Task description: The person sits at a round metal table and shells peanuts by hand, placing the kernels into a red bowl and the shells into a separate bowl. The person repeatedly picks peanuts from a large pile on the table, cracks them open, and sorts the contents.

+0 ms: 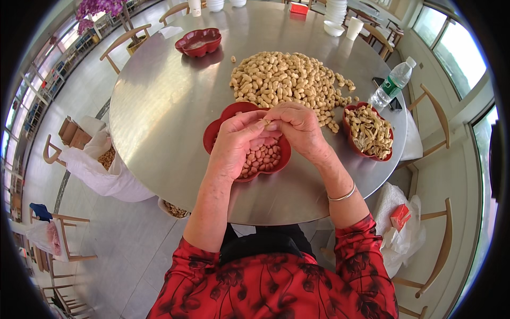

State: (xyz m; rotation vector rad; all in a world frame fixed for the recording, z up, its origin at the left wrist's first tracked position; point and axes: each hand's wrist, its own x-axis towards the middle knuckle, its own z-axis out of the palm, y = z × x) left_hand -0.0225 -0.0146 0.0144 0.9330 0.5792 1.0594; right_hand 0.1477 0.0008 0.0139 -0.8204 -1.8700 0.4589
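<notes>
My left hand (pixel 240 138) and my right hand (pixel 298 125) meet over a red scalloped bowl (pixel 286 159). Their fingertips pinch a peanut shell (pixel 267 121) between them; most of it is hidden by the fingers. Shelled pink peanuts (pixel 261 160) lie in the bowl beneath my hands. Just beyond the bowl is a large heap of unshelled peanuts (pixel 283 77) on the round metal table (pixel 159 119). To the right, a second red bowl (pixel 350 141) is filled with empty peanut shells (pixel 370 131).
Behind the shell bowl, a plastic water bottle (pixel 394 83) stands by a dark phone (pixel 395 104). A third red bowl (pixel 198 42) sits at the far left. White bowls (pixel 336 12), a paper cup (pixel 354 28) and a red box (pixel 299 8) stand along the far edge.
</notes>
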